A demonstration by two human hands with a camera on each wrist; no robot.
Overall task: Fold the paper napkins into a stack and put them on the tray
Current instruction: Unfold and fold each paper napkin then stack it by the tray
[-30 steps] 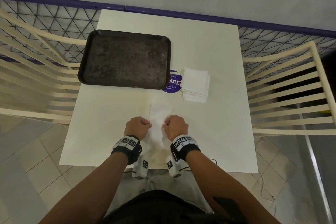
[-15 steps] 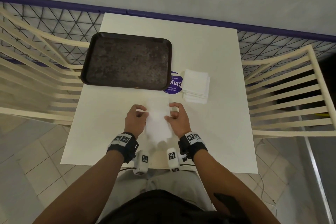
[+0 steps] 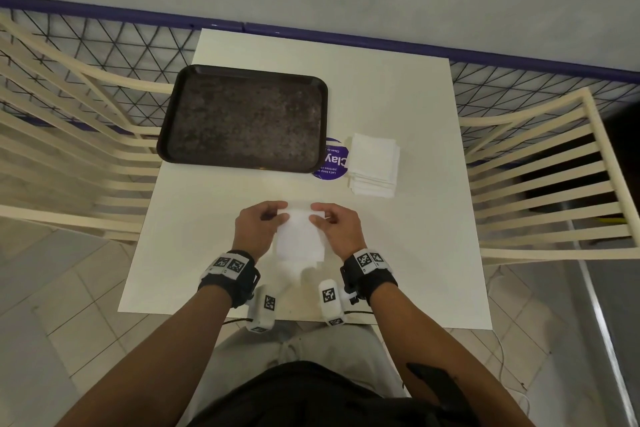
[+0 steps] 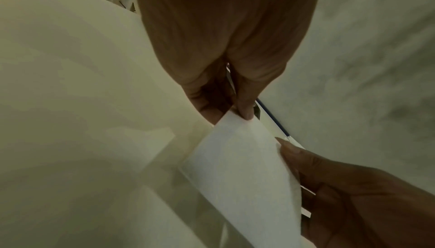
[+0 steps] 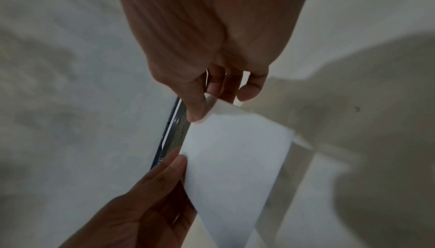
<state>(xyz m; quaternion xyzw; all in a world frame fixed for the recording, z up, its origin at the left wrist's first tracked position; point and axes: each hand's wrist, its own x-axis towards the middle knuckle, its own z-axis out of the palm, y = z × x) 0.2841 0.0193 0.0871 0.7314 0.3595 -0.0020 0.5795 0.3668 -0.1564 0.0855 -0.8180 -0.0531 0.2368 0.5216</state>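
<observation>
Holding one napkin (image 3: 299,236) above the near worktop (image 3: 398,253), left hand (image 3: 258,230) and right hand (image 3: 337,230) each pinch a far corner; its long axis hangs toward the person. Tray (image 3: 166,135) lies far-left, nearer the left hand.

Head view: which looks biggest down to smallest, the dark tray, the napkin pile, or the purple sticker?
1. Dark tray, by far.
2. Napkin pile.
3. Purple sticker, though the tray and pile partly cover it.

both hands raised side by side, left hand (image 3: 258,227) and right hand (image 3: 336,227) pinching.
</observation>
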